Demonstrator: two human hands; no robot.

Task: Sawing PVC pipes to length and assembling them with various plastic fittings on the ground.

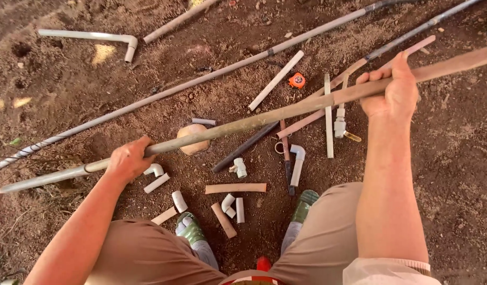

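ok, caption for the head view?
Left hand and right hand grip a long pipe over scattered pipe offcuts.

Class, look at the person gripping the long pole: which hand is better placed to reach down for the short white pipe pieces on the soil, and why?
Probably the left hand: it grips the pole low, just above the white pipe pieces. The right hand holds it higher, farther away.
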